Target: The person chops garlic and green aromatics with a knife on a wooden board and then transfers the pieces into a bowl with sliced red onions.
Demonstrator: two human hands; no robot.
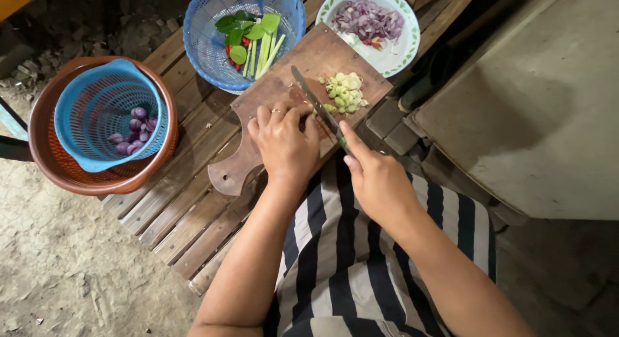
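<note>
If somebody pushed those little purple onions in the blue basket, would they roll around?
Probably. The purple shallots look round and smooth, so they would likely roll. The tilted blue basket should gather them at its low side. They seem small and light.

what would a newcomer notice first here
Probably the knife in the right hand, slicing on the wooden cutting board beside the left hand, with a pile of pale green slices by the blade. Next, the blue basket of greens above and the plate of chopped purple shallots at top right.
</note>
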